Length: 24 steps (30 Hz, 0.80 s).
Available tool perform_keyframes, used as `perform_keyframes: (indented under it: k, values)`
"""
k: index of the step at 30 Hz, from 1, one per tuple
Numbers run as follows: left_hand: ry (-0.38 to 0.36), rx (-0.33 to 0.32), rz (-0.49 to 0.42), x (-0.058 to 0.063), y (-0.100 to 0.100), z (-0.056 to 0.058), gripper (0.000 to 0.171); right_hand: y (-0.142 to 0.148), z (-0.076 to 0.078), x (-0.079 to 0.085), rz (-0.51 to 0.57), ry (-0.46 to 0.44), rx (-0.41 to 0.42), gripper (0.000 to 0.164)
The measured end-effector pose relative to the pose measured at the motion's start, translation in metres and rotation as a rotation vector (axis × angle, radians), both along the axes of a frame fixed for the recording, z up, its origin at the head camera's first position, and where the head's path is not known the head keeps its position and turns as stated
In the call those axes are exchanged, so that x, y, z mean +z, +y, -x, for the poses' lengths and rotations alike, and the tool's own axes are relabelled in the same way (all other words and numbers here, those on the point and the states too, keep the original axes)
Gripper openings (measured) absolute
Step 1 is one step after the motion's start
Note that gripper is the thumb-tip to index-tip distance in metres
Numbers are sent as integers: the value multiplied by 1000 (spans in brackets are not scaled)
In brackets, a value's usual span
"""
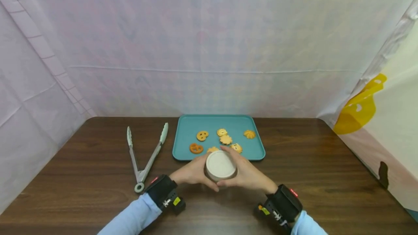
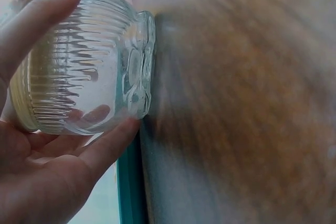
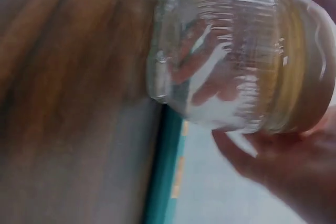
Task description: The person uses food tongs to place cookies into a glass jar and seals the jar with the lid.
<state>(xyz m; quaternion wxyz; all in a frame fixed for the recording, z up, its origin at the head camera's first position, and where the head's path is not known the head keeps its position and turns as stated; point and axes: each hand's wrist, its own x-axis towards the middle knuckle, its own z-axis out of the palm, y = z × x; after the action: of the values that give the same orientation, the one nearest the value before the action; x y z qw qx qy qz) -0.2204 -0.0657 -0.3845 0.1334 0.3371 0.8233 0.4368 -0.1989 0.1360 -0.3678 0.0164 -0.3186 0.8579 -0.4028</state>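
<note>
A ribbed clear glass jar (image 2: 105, 69) with a pale round lid (image 1: 221, 164) is upright between both hands, in front of the tray. Its base is at the tabletop or just above; I cannot tell which. My left hand (image 1: 193, 171) grips the jar from the left, its thumb on the near side and fingers on the far side. From the other side my right hand (image 1: 249, 173) holds it the same way. The right wrist view shows the glass body empty, with fingers visible through it. A yellowish band (image 3: 290, 61) runs below the lid.
Behind the jar lies a teal tray (image 1: 187, 122) with several cookies (image 1: 226, 139) and a pretzel (image 1: 196, 148). To the left, spread metal tongs (image 1: 140, 175) with pale tips lie on the dark wooden table (image 1: 326, 177). Fabric sheets (image 1: 196, 46) hang behind the table and at its sides.
</note>
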Motion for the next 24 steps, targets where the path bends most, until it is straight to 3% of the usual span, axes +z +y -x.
perform_keyframes:
  k: [2,7,11,18,24]
  values:
    - [-3,3,5,0,0,0,94,-3,-2,1,-3,52,-27,100]
    - [-2,13,11,1,0,0,95,-15,-10,-2,-106,302,-158,103]
    - [2,14,8,1,0,0,95,-22,-16,-5,-172,449,-246,99]
    - [-5,17,8,2,1,-2,96,-23,-17,-6,-183,529,-272,90]
    - [-5,17,16,2,0,-2,95,-19,-12,-3,-161,469,-187,87]
